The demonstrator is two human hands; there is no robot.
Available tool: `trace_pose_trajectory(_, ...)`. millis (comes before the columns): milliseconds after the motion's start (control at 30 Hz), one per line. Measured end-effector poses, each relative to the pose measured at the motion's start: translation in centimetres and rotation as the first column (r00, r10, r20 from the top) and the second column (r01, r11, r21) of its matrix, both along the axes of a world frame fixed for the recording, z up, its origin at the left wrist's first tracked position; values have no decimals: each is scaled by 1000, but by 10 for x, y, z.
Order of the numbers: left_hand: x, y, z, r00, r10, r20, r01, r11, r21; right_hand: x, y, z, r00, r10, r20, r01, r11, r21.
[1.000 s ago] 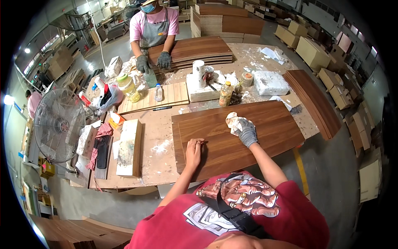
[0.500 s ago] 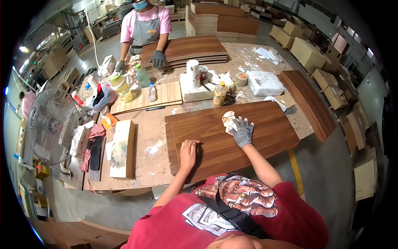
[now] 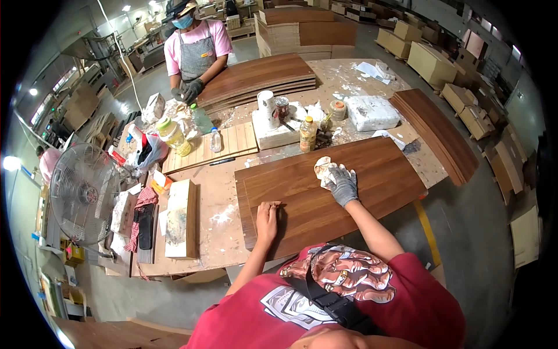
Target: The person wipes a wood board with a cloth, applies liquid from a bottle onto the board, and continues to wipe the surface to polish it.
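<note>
A dark brown wood-grain board [image 3: 383, 174] lies flat on the worktable in front of me. My right hand [image 3: 342, 185], in a grey glove, presses a crumpled whitish rag [image 3: 322, 167] with brown stains onto its upper middle. The fingers bend over the rag's right side. My bare left hand [image 3: 267, 221] rests on the board's left part, holding nothing, with the fingers lying forward on the surface.
Beyond the board stand a yellow bottle [image 3: 308, 135], a white cylinder [image 3: 266, 107] and a wrapped white block [image 3: 372, 113]. Left are a light wooden block [image 3: 181, 220] and a fan [image 3: 82, 195]. Brown panels [image 3: 436, 136] overhang the right edge. A co-worker [image 3: 197, 52] stands behind stacked boards [image 3: 261, 75].
The whole view has shifted slightly. My right hand and the rag stay at nearly the same spot on the board. The co-worker's gloved hands, apart before, are now close together.
</note>
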State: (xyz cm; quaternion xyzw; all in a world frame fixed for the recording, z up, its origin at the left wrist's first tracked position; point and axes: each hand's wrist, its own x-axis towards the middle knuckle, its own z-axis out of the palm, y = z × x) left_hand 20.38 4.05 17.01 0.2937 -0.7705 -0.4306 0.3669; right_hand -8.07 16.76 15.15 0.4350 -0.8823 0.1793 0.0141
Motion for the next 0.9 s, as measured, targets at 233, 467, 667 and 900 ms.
trace_pose_trajectory(233,-3,5,-2,994,102,-25,-101,995,26,-5,6,3,995,91,-37,-85,986,141)
trace_pose_trajectory(467,-4,3,-7,898,375,230,-314,912,-263,-16,6,25,975,212,-66,-188,946,264)
trace_pose_trajectory(667,-11,11,-20,598,534,597,-252,833,-492,-52,7,41,916,401,-18,-385,891,240)
trace_pose_trajectory(900,-13,13,-9,657,475,585,-288,876,-387,-74,1,8,821,568,52,-545,809,-221)
